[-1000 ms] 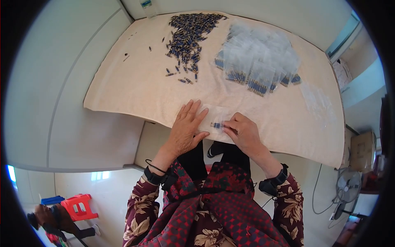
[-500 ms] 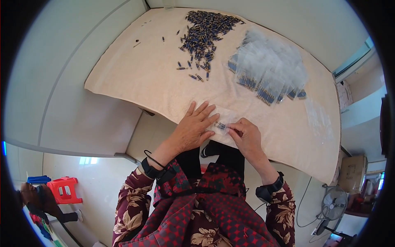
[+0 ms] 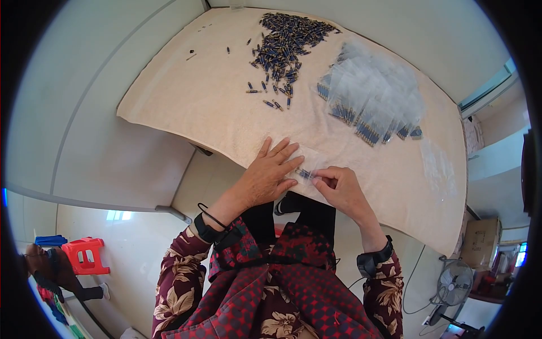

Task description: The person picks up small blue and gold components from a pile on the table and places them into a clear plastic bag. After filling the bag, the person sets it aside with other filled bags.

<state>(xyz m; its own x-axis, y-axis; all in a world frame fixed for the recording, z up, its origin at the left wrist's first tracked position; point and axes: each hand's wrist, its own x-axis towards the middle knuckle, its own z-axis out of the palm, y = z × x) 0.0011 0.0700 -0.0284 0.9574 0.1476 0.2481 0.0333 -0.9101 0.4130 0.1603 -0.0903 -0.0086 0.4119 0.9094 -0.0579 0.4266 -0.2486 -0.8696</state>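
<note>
Head view: bag (image 3: pixel 311 161) at the near edge

Left hand (image 3: pixel 265 178) lies flat on the clear bag, which holds blue pieces (image 3: pixel 304 173), at the counter's (image 3: pixel 192 101) near edge. Right hand (image 3: pixel 341 189) pinches its end. Pile (image 3: pixel 288 37) and filled bags (image 3: pixel 372 104) sit far off, with a wide stretch of counter between.

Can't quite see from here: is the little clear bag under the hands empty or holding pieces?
Not empty: a few blue pieces show through the clear bag, between the left hand and right hand.
</note>
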